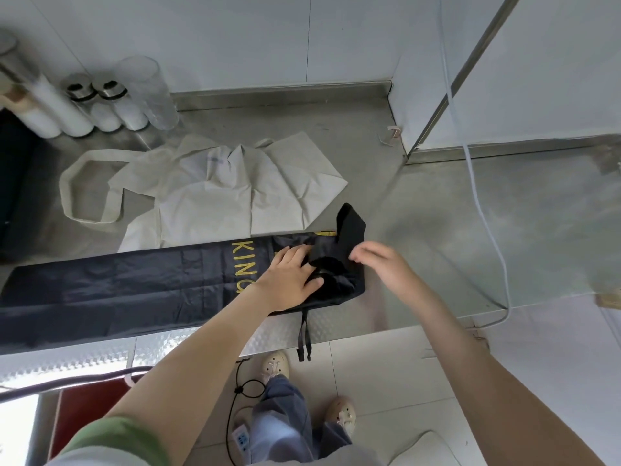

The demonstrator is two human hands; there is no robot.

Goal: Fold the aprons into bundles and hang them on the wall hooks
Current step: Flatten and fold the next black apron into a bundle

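Our bare arms reach up from the bottom of the frame. At centre, our left hand (pixel 290 275) lies flat with fingers spread, pinning the black apron (pixel 134 290), a long folded strip across the steel counter (pixel 437 230), likely so it stays put. Just right of it, not touching, our right hand (pixel 378 262) appears to pinch a raised fold, ready to tuck. Beyond, at upper centre, a cream apron (pixel 218 193) lies unfolded.
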